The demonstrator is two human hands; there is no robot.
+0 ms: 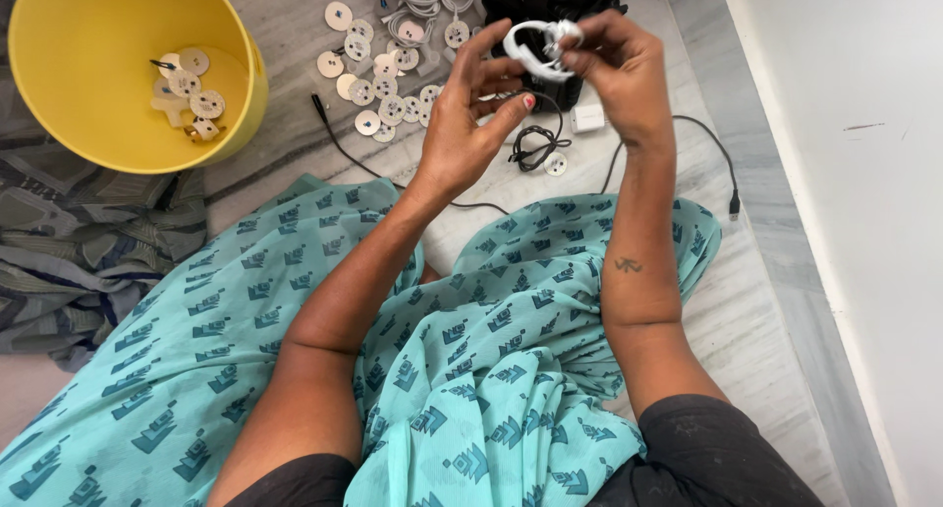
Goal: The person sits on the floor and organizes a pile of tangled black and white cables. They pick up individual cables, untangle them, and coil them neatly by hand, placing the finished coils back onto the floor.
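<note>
- Sitting at far left on the floor (747, 301), a yellow bucket (88, 84) holds a few round white discs (192, 94) on its bottom.
- Just right of the bucket, more discs (378, 84) lie spread over the marble, some tangled with white wires at the top edge.
- A thin black cable (344, 148) runs from beside that pile toward the teal patterned cloth (471, 369) over the person's lap.
- The left hand (471, 124) is raised above the floor, fingers spread and loosely curled, fingertips touching a coiled white cord (535, 50).
- The right hand (619, 70) pinches the cord's right side between thumb and fingers, so the coil hangs between both hands, over a black bag.
- Below the hands lie a bundled black wire (535, 148) and a small white plug (587, 119).
- Another black cable (722, 168) curves off to the right.
</note>
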